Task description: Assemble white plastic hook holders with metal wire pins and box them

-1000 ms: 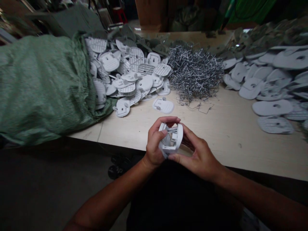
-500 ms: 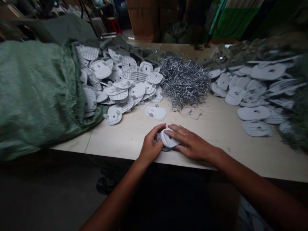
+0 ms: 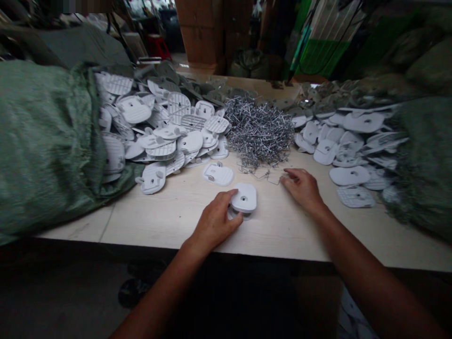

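My left hand point(image 3: 216, 223) grips the left edge of a white plastic plate with a central hole point(image 3: 243, 198), which sits on the tabletop. Its underside is hidden. My right hand point(image 3: 302, 188) lies to the right, empty as far as I can see, with curled fingertips beside loose bent wire pieces point(image 3: 270, 176). Those pieces lie at the front of a heap of galvanised wire clips point(image 3: 259, 133). Whether the fingertips pinch a wire is too small to tell.
A pale wooden table point(image 3: 282, 230) bears heaps of white plastic plates at left point(image 3: 165, 127) and right point(image 3: 348, 146). Green woven sacks point(image 3: 45, 146) point(image 3: 427, 165) lie at both sides, the left one spilling plates. Cardboard boxes point(image 3: 201, 33) and a red stool point(image 3: 157, 47) stand behind.
My right hand has let go of the white plate and moved up and right towards the wire. The plate now lies flat under my left hand. The view has turned slightly.
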Action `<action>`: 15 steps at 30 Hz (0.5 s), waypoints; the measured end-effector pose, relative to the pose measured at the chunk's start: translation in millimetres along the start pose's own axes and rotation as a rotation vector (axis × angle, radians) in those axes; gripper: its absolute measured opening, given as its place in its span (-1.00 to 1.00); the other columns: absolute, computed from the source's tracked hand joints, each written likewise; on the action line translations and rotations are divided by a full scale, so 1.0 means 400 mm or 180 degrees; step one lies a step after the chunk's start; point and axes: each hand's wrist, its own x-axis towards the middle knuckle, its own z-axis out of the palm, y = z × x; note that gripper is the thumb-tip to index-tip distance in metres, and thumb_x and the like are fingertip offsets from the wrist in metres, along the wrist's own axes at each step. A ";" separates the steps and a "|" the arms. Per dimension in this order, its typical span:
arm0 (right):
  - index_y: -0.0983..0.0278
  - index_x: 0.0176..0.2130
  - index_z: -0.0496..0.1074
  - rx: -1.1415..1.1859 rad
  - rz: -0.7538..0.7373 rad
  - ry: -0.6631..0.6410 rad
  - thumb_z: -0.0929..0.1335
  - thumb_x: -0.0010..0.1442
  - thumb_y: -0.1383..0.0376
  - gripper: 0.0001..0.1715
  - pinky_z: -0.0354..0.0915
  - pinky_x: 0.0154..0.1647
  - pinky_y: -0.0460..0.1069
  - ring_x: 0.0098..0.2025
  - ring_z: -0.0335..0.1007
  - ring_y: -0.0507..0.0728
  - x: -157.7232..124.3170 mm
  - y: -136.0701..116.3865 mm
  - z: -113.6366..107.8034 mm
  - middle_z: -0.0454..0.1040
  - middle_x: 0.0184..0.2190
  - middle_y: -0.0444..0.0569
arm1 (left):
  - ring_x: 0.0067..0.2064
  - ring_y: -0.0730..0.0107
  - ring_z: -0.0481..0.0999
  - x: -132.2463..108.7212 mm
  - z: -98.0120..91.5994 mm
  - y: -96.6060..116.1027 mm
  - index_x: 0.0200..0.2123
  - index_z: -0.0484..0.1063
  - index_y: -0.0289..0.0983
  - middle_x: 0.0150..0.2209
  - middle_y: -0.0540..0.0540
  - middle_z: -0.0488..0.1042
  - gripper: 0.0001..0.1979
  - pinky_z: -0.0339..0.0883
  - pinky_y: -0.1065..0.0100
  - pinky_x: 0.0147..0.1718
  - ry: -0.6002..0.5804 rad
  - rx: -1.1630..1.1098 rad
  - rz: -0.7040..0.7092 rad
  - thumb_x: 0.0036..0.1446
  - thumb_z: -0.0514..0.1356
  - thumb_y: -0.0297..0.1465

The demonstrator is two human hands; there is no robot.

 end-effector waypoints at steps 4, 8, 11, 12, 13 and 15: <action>0.27 -0.21 0.73 0.0600 0.0378 -0.0063 0.49 0.18 0.06 -0.64 0.51 -0.03 0.18 -0.16 0.64 0.29 -0.011 -0.012 -0.012 0.72 -0.20 0.12 | 0.16 0.04 0.63 -0.014 -0.026 0.025 0.38 0.35 -0.18 0.30 -0.27 0.50 -0.33 0.57 0.02 0.14 0.0003 -0.0148 0.0046 0.22 0.39 -0.39; 0.26 -0.19 0.74 0.1224 0.0996 -0.0369 0.61 0.10 0.02 -0.60 0.46 -0.29 0.04 -0.35 0.57 0.18 -0.077 -0.063 -0.088 0.69 -0.35 0.01 | -0.04 0.21 0.69 -0.056 -0.067 0.079 0.22 0.49 -0.18 0.16 -0.18 0.58 -0.59 0.64 0.23 -0.13 0.0456 -0.0422 0.0006 0.33 0.30 -0.41; 0.24 -0.26 0.74 0.1505 0.1225 -0.0720 0.65 0.09 0.04 -0.65 0.41 -0.38 -0.03 -0.42 0.51 0.10 -0.141 -0.134 -0.133 0.65 -0.44 -0.03 | -0.03 0.27 0.68 -0.069 -0.054 0.124 0.17 0.53 -0.19 0.11 -0.16 0.60 -0.67 0.62 0.23 -0.02 0.0336 -0.0559 0.0378 0.37 0.28 -0.46; 0.24 -0.27 0.74 0.1594 0.1277 -0.0862 0.66 0.09 0.04 -0.66 0.41 -0.38 -0.04 -0.43 0.51 0.09 -0.162 -0.159 -0.141 0.64 -0.44 -0.03 | 0.02 0.25 0.67 -0.069 -0.040 0.134 0.20 0.52 -0.19 0.14 -0.17 0.59 -0.65 0.60 0.20 0.07 0.0188 -0.0562 0.0530 0.37 0.29 -0.46; 0.24 -0.28 0.74 0.1696 0.1332 -0.1016 0.66 0.09 0.05 -0.67 0.42 -0.38 -0.05 -0.43 0.51 0.09 -0.183 -0.181 -0.144 0.64 -0.45 -0.04 | 0.08 0.22 0.66 -0.069 -0.024 0.141 0.22 0.51 -0.19 0.18 -0.19 0.58 -0.62 0.58 0.17 0.13 0.0035 -0.0546 0.0651 0.37 0.30 -0.45; 0.24 -0.28 0.74 0.1952 0.1498 -0.1309 0.67 0.09 0.05 -0.66 0.43 -0.39 -0.05 -0.44 0.52 0.08 -0.222 -0.218 -0.141 0.64 -0.46 -0.03 | 0.16 0.17 0.63 -0.070 0.010 0.144 0.23 0.50 -0.20 0.21 -0.22 0.57 -0.63 0.55 0.13 0.18 -0.0228 -0.0479 0.0774 0.40 0.29 -0.43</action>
